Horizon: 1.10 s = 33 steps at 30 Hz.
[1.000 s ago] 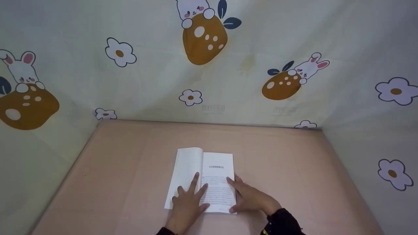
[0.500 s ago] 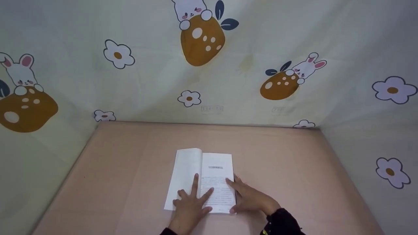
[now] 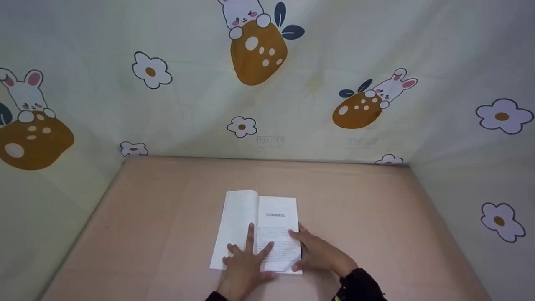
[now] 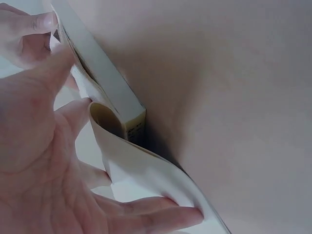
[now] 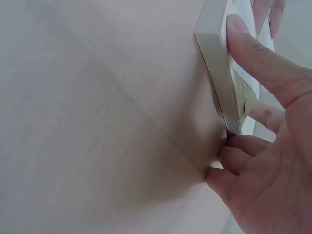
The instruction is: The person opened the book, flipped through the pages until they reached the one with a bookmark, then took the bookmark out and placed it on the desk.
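An open book lies on the table, with its printed right page facing up and its plain left page folded over to the left. My left hand spreads its fingers across the fold, pressing on both pages. In the left wrist view, the turned leaf bulges beside the spine under these fingers. My right hand holds the book's right side. Its thumb sits at the lower corner, where the top page bends up slightly, and its index finger touches the page's edge. The other fingers curl against the book's side.
A pinkish-beige table surface surrounds the book. Pale cloth walls printed with rabbits, brown fruit and flowers enclose its back and both sides. Dark sleeves cover the wrists.
My left hand has shifted slightly right, with its index finger and thumb reaching further over the right page. My right thumb has slid slightly inward, and the lower page corner now bends up.
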### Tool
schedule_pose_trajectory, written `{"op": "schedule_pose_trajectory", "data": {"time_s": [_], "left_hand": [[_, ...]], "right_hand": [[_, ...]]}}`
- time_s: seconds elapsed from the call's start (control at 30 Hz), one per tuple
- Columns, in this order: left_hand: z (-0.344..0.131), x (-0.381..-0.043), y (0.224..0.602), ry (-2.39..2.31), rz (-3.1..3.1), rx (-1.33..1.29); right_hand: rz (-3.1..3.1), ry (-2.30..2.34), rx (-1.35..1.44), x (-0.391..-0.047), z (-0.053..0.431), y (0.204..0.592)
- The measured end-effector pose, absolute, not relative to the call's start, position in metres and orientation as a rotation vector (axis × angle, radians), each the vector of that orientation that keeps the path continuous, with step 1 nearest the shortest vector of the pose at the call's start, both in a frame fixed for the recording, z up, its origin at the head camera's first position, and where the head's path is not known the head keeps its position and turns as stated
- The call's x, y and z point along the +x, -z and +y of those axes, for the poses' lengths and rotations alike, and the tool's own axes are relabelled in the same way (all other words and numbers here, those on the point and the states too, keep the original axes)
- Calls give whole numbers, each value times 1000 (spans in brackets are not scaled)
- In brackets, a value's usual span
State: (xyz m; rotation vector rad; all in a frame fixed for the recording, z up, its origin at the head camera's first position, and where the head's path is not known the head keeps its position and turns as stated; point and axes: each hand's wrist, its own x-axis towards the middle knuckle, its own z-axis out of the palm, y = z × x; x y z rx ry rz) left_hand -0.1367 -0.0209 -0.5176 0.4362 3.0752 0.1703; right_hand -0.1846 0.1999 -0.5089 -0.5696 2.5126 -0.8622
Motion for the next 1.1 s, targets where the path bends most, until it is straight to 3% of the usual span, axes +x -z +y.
{"op": "schedule_pose_trajectory", "data": {"time_s": [1.1], "left_hand": [[-21, -137, 524, -110, 3124, 427]], "right_hand": [[2638, 805, -434, -187, 195, 515]]}}
